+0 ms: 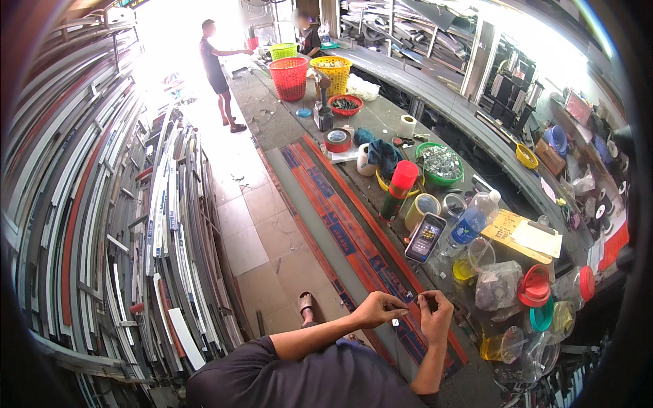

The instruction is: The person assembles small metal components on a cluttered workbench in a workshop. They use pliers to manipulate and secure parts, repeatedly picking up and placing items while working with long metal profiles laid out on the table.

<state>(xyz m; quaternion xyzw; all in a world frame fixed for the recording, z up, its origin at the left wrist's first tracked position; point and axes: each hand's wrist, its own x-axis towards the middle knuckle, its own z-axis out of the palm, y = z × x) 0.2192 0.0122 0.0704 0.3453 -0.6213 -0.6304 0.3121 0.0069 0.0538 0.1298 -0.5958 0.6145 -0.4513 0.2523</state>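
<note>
Both of my hands are close together over the long red and blue strips (348, 243) that lie along the near side of the workbench. My left hand (378, 309) is closed in a pinch, its fingertips pointing toward the other hand. Just below those fingertips shows a small white piece (396, 322); whether they hold it I cannot tell. My right hand (436, 315) is raised with thumb and fingers pinched together. Whatever is between its fingertips is too small and dark to name. A narrow gap separates the two hands.
Right of my hands stand a phone (426, 238), a water bottle (474, 223), a red-capped spray can (399, 190) and several plastic jars. A green basket (439, 164) of metal bits and a cordless drill (322, 102) sit farther up. Racked metal profiles (102, 197) line the left. Two people are beyond.
</note>
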